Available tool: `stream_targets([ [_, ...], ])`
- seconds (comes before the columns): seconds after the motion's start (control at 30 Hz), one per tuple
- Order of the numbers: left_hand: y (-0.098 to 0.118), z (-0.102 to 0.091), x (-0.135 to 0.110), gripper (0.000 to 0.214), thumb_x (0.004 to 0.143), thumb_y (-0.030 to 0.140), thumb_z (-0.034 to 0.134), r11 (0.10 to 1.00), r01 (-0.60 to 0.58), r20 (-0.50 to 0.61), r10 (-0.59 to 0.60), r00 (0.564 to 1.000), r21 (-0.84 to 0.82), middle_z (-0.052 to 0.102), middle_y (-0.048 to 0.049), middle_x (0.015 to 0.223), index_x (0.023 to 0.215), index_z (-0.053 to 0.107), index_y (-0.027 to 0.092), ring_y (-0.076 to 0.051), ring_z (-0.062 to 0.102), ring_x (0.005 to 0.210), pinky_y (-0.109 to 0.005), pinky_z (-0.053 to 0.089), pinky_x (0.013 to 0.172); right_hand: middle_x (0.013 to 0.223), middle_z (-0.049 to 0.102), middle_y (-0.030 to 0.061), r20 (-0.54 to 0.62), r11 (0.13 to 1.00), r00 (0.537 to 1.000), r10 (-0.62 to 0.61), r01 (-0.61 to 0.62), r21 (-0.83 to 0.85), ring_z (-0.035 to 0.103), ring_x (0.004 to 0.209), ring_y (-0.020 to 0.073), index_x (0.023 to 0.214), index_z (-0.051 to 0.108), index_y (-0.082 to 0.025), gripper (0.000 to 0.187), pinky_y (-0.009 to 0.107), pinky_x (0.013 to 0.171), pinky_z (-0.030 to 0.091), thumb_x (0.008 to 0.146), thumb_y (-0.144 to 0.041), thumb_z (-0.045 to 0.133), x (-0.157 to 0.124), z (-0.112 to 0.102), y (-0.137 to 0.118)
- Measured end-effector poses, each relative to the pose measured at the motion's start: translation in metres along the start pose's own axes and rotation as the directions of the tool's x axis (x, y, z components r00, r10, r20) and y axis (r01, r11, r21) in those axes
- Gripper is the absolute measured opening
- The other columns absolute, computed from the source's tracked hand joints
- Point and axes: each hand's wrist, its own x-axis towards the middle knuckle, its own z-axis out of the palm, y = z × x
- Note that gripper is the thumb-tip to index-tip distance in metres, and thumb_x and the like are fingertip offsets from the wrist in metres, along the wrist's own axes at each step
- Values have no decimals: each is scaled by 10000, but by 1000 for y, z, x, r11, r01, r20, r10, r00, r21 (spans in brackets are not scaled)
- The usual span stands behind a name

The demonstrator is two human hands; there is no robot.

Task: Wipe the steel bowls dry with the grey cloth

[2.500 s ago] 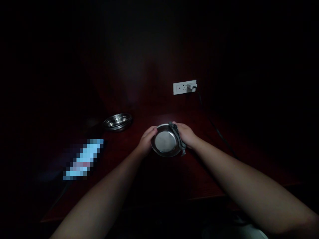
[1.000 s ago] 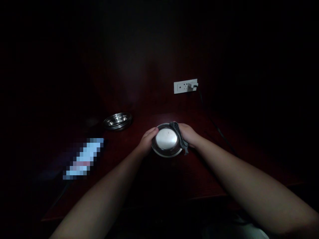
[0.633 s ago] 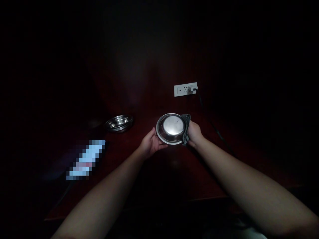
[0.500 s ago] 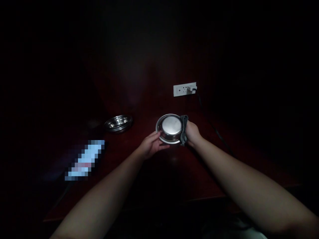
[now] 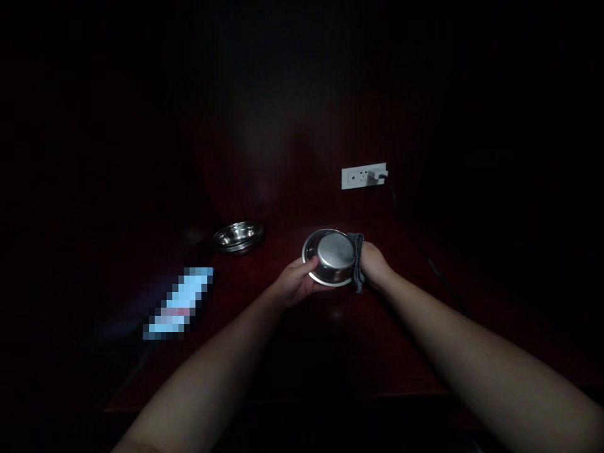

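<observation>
I hold a small steel bowl above a dark red table, tipped so its underside faces me. My left hand grips its lower left rim, fingers curled on it. My right hand holds a grey cloth pressed against the bowl's right edge. The scene is very dim.
A second steel bowl sits on the table to the left. A blurred bright rectangle lies nearer on the left. A white wall socket with a plug and a dark cable running down to the right is behind.
The bowl was lifted off the table and tilted with its underside toward me. My left hand shifted from the rim's side to beneath it. The cloth stayed at the right edge.
</observation>
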Motion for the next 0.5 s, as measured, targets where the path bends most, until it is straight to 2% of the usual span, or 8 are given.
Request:
stream_targets([
  [0.2, 3, 0, 1, 271, 822, 265, 573, 1000, -12, -73, 10, 997, -26, 691, -130, 973, 1057, 576, 132, -251, 662, 931, -451, 502, 877, 529, 602, -1, 17, 999, 1000, 11, -11, -30, 530, 530, 139, 578, 576, -184, 354, 253, 538, 421, 696, -519, 574, -5, 3, -6],
  [0.4, 3, 2, 3, 383, 823, 331, 570, 999, -13, -165, 6, 986, -42, 676, -135, 1013, 1156, 539, 143, -258, 662, 907, -449, 514, 839, 529, 580, -6, 47, 995, 999, -6, 10, -98, 510, 534, 135, 584, 570, -182, 350, 258, 562, 413, 694, -514, 547, -6, 4, -9],
  [0.5, 2, 3, 5, 393, 826, 327, 566, 997, -45, -163, 35, 986, -58, 664, -142, 1047, 1167, 535, 135, -257, 650, 939, -440, 503, 864, 536, 566, -8, 45, 984, 998, -36, 44, -173, 499, 544, 138, 576, 564, -179, 347, 262, 564, 391, 706, -500, 539, -2, 1, -6],
])
